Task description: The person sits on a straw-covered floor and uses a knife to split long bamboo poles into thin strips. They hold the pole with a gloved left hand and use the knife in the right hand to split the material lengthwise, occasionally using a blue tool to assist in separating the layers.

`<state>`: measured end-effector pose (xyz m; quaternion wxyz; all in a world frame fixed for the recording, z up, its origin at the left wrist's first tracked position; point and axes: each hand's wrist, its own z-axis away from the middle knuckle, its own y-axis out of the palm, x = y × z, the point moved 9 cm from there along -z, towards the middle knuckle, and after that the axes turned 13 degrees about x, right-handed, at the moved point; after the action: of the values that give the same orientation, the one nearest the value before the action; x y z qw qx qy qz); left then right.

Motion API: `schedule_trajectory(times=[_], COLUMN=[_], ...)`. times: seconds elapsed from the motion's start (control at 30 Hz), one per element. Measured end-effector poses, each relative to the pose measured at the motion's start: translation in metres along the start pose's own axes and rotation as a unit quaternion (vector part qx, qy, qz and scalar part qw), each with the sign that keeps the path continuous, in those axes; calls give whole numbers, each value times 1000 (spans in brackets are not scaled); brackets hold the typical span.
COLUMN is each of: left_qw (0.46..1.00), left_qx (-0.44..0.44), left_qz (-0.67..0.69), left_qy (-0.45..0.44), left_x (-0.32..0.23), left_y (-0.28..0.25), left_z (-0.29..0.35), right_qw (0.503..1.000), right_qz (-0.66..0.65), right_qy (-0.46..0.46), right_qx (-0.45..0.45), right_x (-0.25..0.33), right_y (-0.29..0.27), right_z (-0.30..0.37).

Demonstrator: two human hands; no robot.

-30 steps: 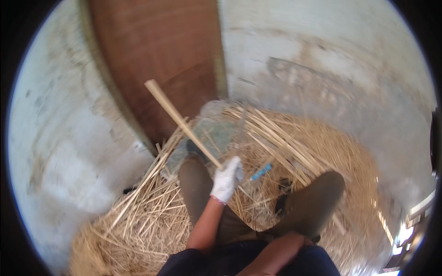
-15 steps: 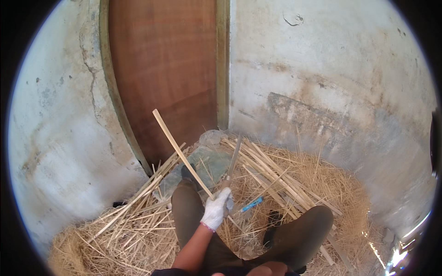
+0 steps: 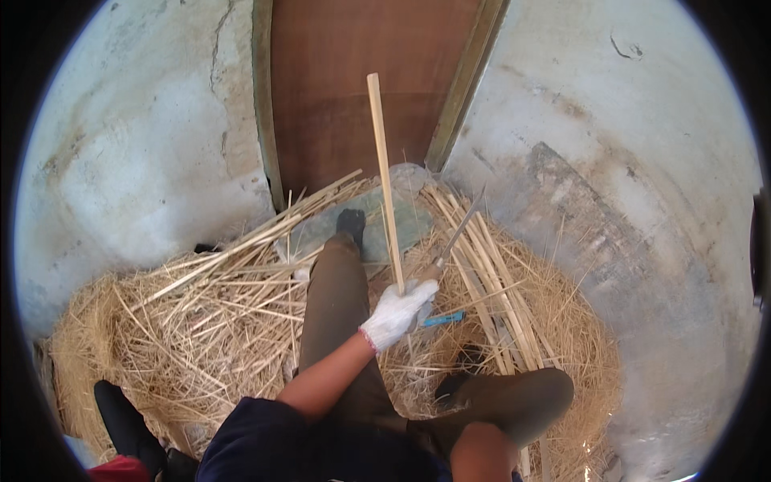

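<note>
The left hand (image 3: 397, 313), in a white knitted work glove, has its grip closed around the lower end of a long pale split-bamboo strip (image 3: 384, 181), holding it upright so its top rises in front of the brown wooden door (image 3: 361, 80). A slim metal blade (image 3: 459, 229) angles up from just beside the same glove, as if braced against the strip; which hand holds it I cannot tell. The right hand is hidden, only a bare patch of arm showing at the lower edge. The person sits with legs in olive-brown trousers (image 3: 337, 297) stretched over a heap of straw-coloured bamboo slivers (image 3: 201, 337), and a small blue tool (image 3: 444, 319) lies close by the glove.
</note>
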<state>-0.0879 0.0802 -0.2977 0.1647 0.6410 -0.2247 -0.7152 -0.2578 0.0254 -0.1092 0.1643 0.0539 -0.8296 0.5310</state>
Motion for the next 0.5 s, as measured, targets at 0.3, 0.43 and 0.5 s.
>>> schedule_trajectory(times=[0.3, 0.43, 0.5], left_qw=[999, 997, 994], left_qx=[-13, -63, -32], left_qz=[-29, -43, -98], left_qy=[24, 8, 43], left_x=[13, -7, -5], left_y=[2, -9, -4], left_z=[-11, 4, -2], right_qw=[983, 956, 977], right_qz=[74, 161, 164], right_qy=[-164, -238, -44], right_qx=[-23, -56, -128], right_x=[-7, -20, -57], right_y=[31, 2, -27], right_z=[-15, 21, 37])
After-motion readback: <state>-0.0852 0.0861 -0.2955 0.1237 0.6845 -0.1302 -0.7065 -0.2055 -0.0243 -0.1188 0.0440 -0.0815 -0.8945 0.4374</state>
